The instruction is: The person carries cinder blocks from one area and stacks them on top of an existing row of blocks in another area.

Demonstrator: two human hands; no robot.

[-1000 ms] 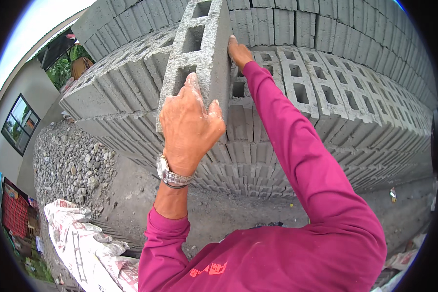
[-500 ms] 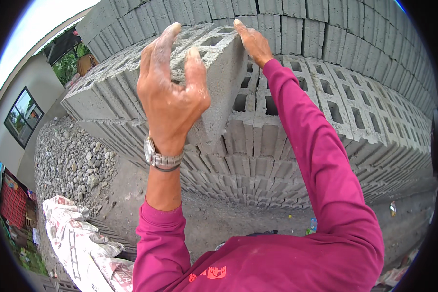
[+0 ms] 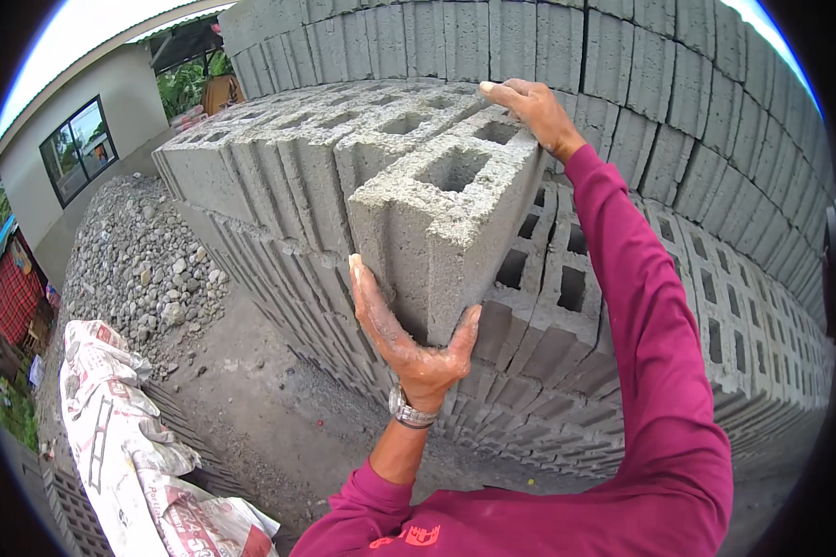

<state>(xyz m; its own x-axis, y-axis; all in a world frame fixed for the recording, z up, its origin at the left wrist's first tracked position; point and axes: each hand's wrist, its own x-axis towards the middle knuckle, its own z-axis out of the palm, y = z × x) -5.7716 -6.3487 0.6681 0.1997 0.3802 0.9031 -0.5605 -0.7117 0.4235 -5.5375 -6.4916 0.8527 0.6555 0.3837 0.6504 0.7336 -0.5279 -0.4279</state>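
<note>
A grey hollow concrete block point(image 3: 409, 251) juts out at the near end of the upper row, its square holes facing up. My left hand point(image 3: 413, 348) cups the block's near lower end, thumb on one side and fingers on the other. Over the block's far top end, my right hand point(image 3: 539, 116) is hooked, with fingers bent across the edge. The far fingers are partly hidden. To the left, more blocks point(image 3: 251, 153) stand tight against this one. The lower course of blocks point(image 3: 567, 288) shows to its right.
A tall wall of stacked blocks point(image 3: 529, 46) rises behind. Left are a gravel heap point(image 3: 149, 260), a house with a window point(image 3: 79, 148), and white printed sacks point(image 3: 130, 446) draped over more blocks. Grey ground point(image 3: 269, 408) lies below the stack.
My left hand has come down from above the row to the block's near end and closed on it. My right hand has shifted onto its far top edge. The view has swung left.
</note>
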